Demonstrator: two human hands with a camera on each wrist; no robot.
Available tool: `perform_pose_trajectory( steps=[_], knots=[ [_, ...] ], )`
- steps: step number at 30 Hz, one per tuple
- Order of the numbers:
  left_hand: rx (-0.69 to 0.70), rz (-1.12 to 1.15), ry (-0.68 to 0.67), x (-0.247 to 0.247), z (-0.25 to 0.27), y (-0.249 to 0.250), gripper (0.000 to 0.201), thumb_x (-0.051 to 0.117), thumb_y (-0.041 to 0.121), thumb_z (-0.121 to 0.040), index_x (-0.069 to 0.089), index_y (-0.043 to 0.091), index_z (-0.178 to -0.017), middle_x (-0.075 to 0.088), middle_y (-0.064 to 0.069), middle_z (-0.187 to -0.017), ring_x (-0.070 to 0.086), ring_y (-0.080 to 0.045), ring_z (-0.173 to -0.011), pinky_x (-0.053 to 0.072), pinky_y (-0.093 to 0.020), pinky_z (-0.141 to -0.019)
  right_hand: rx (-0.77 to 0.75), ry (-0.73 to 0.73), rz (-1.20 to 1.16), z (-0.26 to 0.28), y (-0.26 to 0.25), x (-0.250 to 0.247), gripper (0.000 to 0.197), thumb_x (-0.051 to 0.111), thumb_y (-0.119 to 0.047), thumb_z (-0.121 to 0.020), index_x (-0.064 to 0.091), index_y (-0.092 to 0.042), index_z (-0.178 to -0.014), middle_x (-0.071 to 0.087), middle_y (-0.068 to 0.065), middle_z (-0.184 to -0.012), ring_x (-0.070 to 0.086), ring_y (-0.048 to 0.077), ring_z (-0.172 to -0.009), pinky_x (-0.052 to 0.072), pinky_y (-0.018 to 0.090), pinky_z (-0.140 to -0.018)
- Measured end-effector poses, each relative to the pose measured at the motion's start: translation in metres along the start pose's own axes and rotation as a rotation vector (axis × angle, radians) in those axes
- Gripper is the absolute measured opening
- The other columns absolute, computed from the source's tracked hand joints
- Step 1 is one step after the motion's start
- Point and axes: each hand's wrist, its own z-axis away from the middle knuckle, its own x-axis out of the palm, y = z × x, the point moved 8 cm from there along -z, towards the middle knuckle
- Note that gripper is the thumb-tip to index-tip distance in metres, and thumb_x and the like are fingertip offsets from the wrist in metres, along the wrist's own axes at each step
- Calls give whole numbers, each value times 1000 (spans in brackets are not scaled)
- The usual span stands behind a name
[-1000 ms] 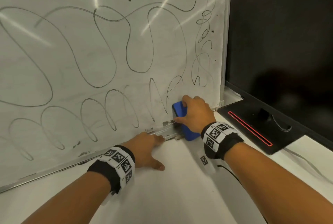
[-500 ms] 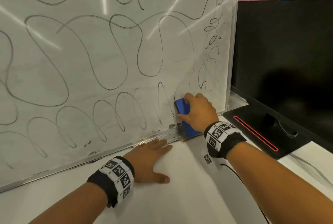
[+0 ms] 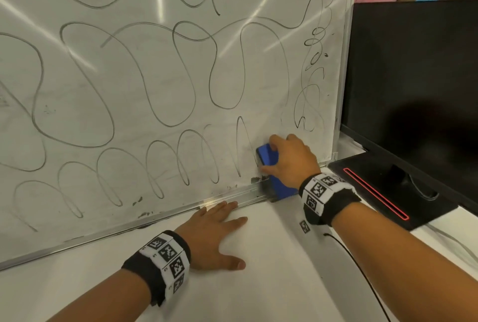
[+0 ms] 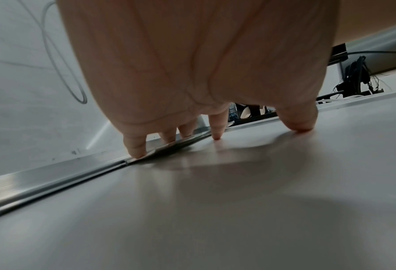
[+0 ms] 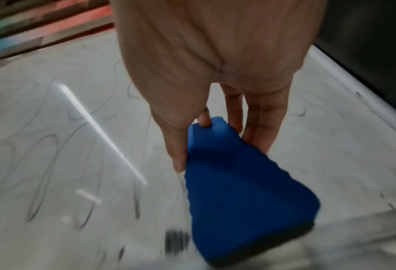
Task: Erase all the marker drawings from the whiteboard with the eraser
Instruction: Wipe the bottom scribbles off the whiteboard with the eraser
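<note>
The whiteboard [image 3: 160, 83] stands on the white counter [image 3: 271, 283], leaning back, its face covered in grey looping marker scribbles [image 3: 181, 76]. At the whiteboard's lower right corner the right hand [image 3: 291, 160] has its grip closed around a blue eraser [image 3: 267, 157], thumb on one long side and fingers on the other, as the right wrist view shows; the eraser's face is flat against the whiteboard, its lower end down at the whiteboard's metal bottom rail [image 3: 155, 218]. Dark smudges of marker dust [image 3: 256, 180] sit just left of the eraser, along the rail. The strip of whiteboard right of the eraser, at the corner, looks mostly bare.

The left hand [image 3: 214, 233] lies palm-down on the counter in front of the whiteboard, left of the eraser, its grip wide and holding nothing; fingers are spread and their tips reach the rail. To the right of the whiteboard stands a black monitor [image 3: 413, 83], its base [image 3: 388, 187] on the counter.
</note>
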Motion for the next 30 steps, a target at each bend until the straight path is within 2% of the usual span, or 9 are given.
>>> perform_pose_trajectory(
  steps=[4, 6, 12, 15, 18, 21, 23, 25, 30],
  knots=[
    [-14, 19, -16, 0, 0, 1, 103, 45, 88, -77, 1, 43, -157, -18, 11, -166, -17, -13, -152, -6, -46, -124, 28, 217, -129, -22, 5, -49, 48, 77, -50, -80, 52, -24, -111, 49, 4, -102, 52, 24, -83, 50, 38, -69],
    [-23, 38, -23, -3, 0, 2, 104, 49, 87, -75, 3, 43, -157, -15, 11, -166, -14, -13, -153, -3, -47, -125, 31, 249, -158, -25, 7, -55, 49, 78, -50, -79, 54, -23, -112, 49, 3, -102, 52, 24, -83, 51, 38, -71],
    [-47, 102, -24, -9, -4, -1, 108, 64, 83, -68, 13, 45, -156, -5, 14, -167, -2, -15, -154, 10, -45, -125, 88, 34, -88, -8, 28, -6, 47, 79, -51, -77, 47, -26, -100, 52, 6, -99, 55, 26, -82, 54, 40, -71],
    [-51, 118, -22, -9, -6, -3, 109, 67, 82, -66, 16, 46, -155, -2, 16, -166, 0, -14, -154, 12, -44, -125, 103, 112, -135, -14, 27, -21, 49, 79, -53, -77, 50, -25, -105, 52, 5, -100, 55, 25, -82, 53, 37, -70],
    [-58, 128, -14, -8, -6, -5, 110, 68, 82, -63, 17, 47, -155, 0, 17, -166, 2, -14, -154, 14, -46, -125, 28, 187, -153, -17, -1, -40, 49, 78, -51, -79, 52, -23, -109, 49, 3, -99, 52, 21, -82, 46, 32, -68],
    [-62, 139, -14, -7, -7, -6, 110, 68, 82, -63, 17, 48, -154, 0, 18, -166, 2, -16, -154, 16, -47, -124, -39, 48, -67, -4, -28, -13, 45, 77, -47, -81, 50, -24, -108, 47, 3, -101, 52, 22, -81, 46, 32, -67],
    [-59, 144, -17, -7, -6, -5, 109, 68, 81, -65, 17, 47, -155, -2, 16, -166, 1, -17, -154, 16, -48, -124, -40, -98, 20, 10, -28, 19, 44, 76, -46, -82, 49, -24, -109, 48, 5, -104, 52, 23, -80, 48, 33, -67],
    [-53, 144, -20, -6, -3, -3, 107, 68, 79, -68, 17, 45, -156, -3, 14, -167, -1, -16, -154, 12, -47, -125, -13, -156, 60, 17, -21, 31, 45, 75, -47, -81, 50, -24, -110, 48, 5, -105, 53, 24, -80, 50, 34, -68],
    [-54, 146, -13, -5, -7, -5, 109, 70, 79, -66, 18, 45, -155, -2, 13, -167, 1, -17, -154, 13, -47, -124, -29, 2, 15, 2, -28, -7, 45, 76, -46, -81, 52, -22, -111, 49, 4, -102, 51, 23, -80, 48, 34, -66]
  ],
)
